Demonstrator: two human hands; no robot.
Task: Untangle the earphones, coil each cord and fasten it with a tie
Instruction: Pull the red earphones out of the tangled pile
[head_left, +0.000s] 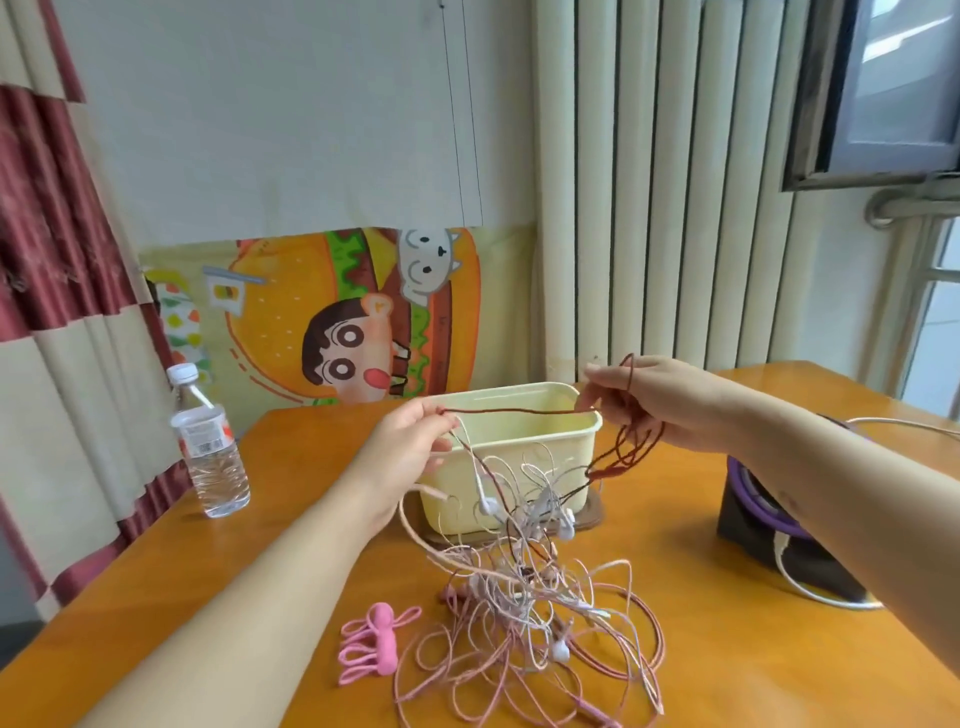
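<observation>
A: What is the left hand (415, 441) doing?

B: It pinches a dark red cord (519, 411) between thumb and fingertips, with the other fingers loosely curled.

A: And the right hand (649, 400)?

B: It is at 3 o'clock from the left hand and pinches the same cord farther along. Several loops of the cord drape over its fingers and hang below. Between the 2 hands the cord runs straight, in front of the open top of a cream bin (561, 452).

A: Where are the other cords?

B: A tangle of earphones (519, 577), pink and white, lies on the bench (727, 665) at 6 o'clock from the bin. A few of its strands rise to the left hand. The pink ties (376, 642) lie at 8 o'clock from the tangle. A water bottle (210, 447) stands at 9 o'clock from the bin.
</observation>
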